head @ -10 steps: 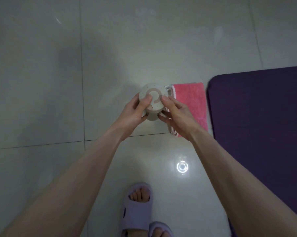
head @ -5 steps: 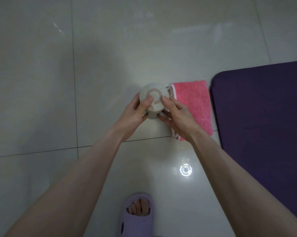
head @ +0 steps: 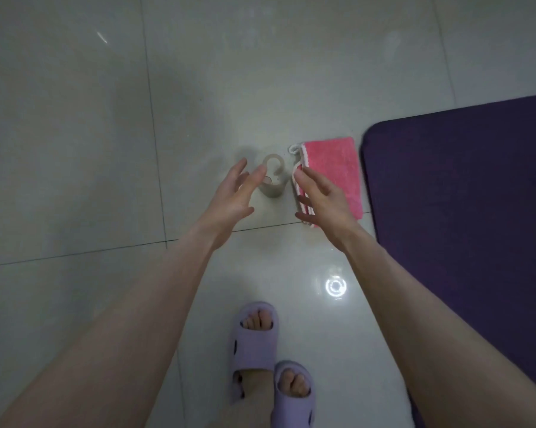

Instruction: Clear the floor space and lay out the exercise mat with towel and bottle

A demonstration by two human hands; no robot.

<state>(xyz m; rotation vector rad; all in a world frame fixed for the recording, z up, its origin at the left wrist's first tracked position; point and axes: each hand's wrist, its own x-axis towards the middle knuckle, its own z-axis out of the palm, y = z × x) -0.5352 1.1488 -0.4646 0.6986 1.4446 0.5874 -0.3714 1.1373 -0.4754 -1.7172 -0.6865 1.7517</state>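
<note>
Beige bottle stands upright on the tiled floor, just left of the folded pink towel. The towel lies beside the purple exercise mat. Half a second earlier both hands clasped the bottle. Now the left hand and right hand flank it without contact, fingers straight, each grip released.

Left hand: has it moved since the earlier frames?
Yes. The left hand has let go of the bottle and drawn back leftward, away from the towel.
</note>
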